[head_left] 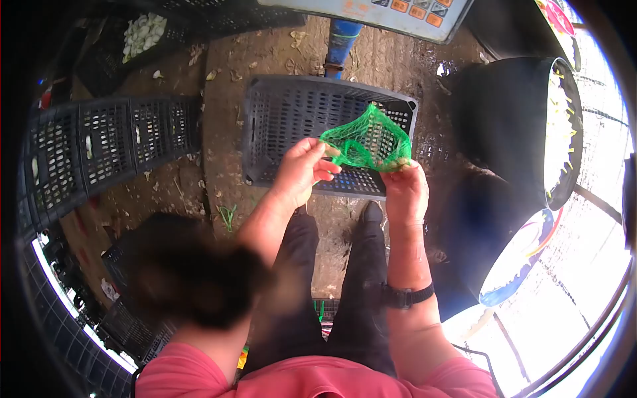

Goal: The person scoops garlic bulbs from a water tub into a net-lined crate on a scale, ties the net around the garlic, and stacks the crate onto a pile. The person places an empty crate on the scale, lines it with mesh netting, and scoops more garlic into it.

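Note:
A green mesh net bag [358,136] is stretched between my two hands above a black plastic crate [285,113]. My left hand [302,169] pinches the near left edge of the net between thumb and fingertips, its other fingers curled loosely. At the right, my right hand [405,189] grips the net's lower right edge with closed fingers. The mesh hangs loose, and the crate's slotted floor shows through it. No contents can be seen inside the bag.
Stacked black crates [109,146] line the left side. Large dark barrels [504,126] with pale contents stand at the right. A scale panel [398,13] on a blue post [342,46] is ahead. Plant scraps litter the floor, and white pieces [144,34] fill a crate upper left.

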Available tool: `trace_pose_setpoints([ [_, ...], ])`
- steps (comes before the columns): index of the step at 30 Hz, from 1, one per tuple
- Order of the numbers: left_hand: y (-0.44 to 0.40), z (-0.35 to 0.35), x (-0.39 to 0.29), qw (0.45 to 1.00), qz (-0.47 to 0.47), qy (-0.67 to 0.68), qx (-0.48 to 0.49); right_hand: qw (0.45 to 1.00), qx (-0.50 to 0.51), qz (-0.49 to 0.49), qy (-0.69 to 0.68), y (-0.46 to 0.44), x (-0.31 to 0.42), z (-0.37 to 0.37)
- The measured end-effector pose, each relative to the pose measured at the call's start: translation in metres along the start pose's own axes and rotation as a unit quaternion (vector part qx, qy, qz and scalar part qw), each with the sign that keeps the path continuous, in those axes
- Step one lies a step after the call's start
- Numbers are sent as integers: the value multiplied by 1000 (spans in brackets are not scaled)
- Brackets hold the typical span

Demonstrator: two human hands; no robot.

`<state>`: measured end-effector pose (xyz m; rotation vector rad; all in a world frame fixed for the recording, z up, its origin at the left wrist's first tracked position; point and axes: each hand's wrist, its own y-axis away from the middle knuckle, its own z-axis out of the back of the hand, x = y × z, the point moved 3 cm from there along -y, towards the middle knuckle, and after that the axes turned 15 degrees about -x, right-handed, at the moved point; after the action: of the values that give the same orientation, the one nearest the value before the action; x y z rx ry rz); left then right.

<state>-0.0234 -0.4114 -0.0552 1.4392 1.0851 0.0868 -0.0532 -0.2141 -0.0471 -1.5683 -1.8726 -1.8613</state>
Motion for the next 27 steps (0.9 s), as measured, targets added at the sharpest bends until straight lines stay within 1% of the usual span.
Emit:
trace_pose_setpoints([
  [1,-6,1,-3,1000,0,-1,1,996,55,-9,-77,5,-3,-9],
  [2,-11,4,-4,999,18,29,-24,993,74,12,-88,11,-3,-15],
  [3,-17,7,-5,996,35,59,-49,993,73,12,-88,17,2,-18],
  [4,-24,8,-11,995,21,52,-84,991,87,48,-86,24,16,-24],
  [5,-30,10,-19,992,10,73,-101,988,100,86,-84,28,31,-29],
  [6,-28,2,-36,994,-40,85,-56,979,142,102,-100,30,48,-37],
  [7,-21,-8,-58,991,-88,97,-10,971,167,139,-95,30,63,-40],
  [9,-1,-33,-89,986,-104,55,121,971,107,212,-21,41,86,-56],
  [10,13,-48,-94,984,-104,-13,146,968,114,219,-50,48,94,-65],
  [11,28,-60,-95,965,-139,-94,203,969,110,200,-95,59,104,-74],
  [12,49,-72,-95,952,-144,-114,246,956,128,245,-94,74,120,-85],
  [13,62,-80,-89,927,-187,-145,291,942,144,287,-94,90,134,-95],
  [14,82,-87,-90,917,-176,-152,323,929,165,311,-112,101,145,-100],
  [15,101,-93,-94,919,-172,-106,338,915,185,334,-130,111,156,-105],
  [16,115,-98,-95,918,-202,-49,338,921,139,327,-161,124,158,-114],
  [17,122,-102,-95,908,-246,-15,338,920,139,328,-161,126,151,-116],
  [18,125,-104,-94,897,-307,-59,313,928,70,366,11,123,140,-114],
  [19,128,-106,-97,880,-366,-100,286,902,-3,392,183,118,127,-110],
  [20,131,-107,-101,897,-362,-55,249,938,-9,320,136,109,108,-102],
  [21,102,-97,-76,910,-373,-119,134,965,-15,245,88,98,87,-91],
  [22,94,-88,-77,949,-275,-130,80,967,-16,232,105,88,72,-81],
  [24,63,-59,-67,958,-231,-148,85,967,-19,199,156,79,55,-69],
  [25,46,-42,-59,959,-226,-164,58,968,-22,195,157,75,49,-64],
  [26,35,-29,-57,967,-196,-153,53,982,-12,145,118,68,41,-59],
  [27,28,-18,-58,984,-132,-115,21,993,-2,95,77,61,32,-55],
])
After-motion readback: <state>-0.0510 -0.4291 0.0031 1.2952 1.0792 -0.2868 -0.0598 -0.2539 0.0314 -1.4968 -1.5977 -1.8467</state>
